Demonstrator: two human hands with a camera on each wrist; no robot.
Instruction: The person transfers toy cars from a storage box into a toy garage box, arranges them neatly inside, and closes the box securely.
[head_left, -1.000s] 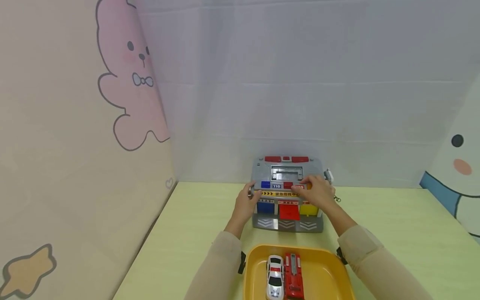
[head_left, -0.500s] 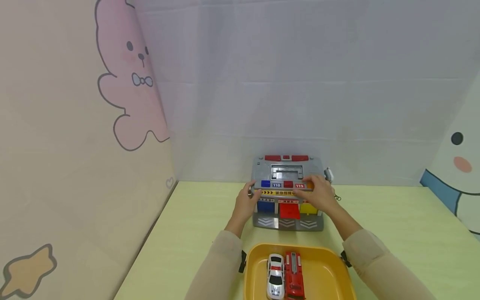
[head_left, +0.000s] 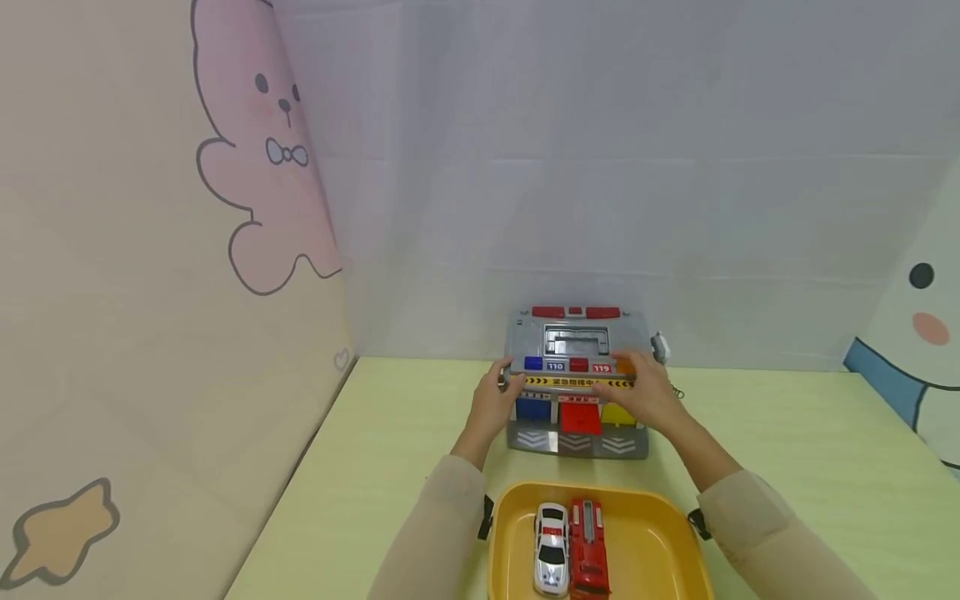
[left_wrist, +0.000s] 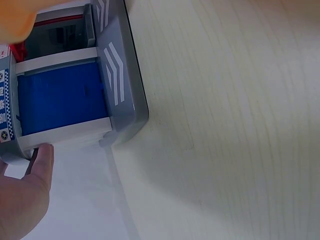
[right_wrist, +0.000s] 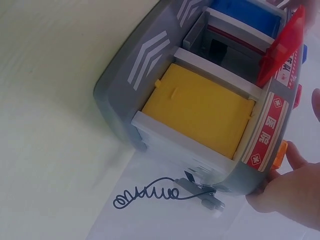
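A grey toy parking garage [head_left: 577,446] stands near the back of the table. Its middle red door [head_left: 581,419] is swung outward, while the blue door [left_wrist: 62,97] and yellow door [right_wrist: 200,107] are down. My left hand [head_left: 492,408] grips the garage's left side, with the thumb at the front edge and a finger along the side wall. At the right end, the index finger of my right hand [head_left: 649,396] presses on the orange button [right_wrist: 280,154]. The right thumb reaches over the yellow strip [head_left: 558,382] below the buttons.
A yellow tray [head_left: 652,542] sits in front, holding a white toy police car [head_left: 552,554] and a red toy fire truck [head_left: 588,554]. A small grey piece on a coiled black cord [right_wrist: 160,192] hangs at the garage's right side. A pale curtain [head_left: 600,208] rises behind.
My right hand has shifted rightward from near the red button to the orange one. The left hand keeps its place on the garage's side, and the red door stays swung out.
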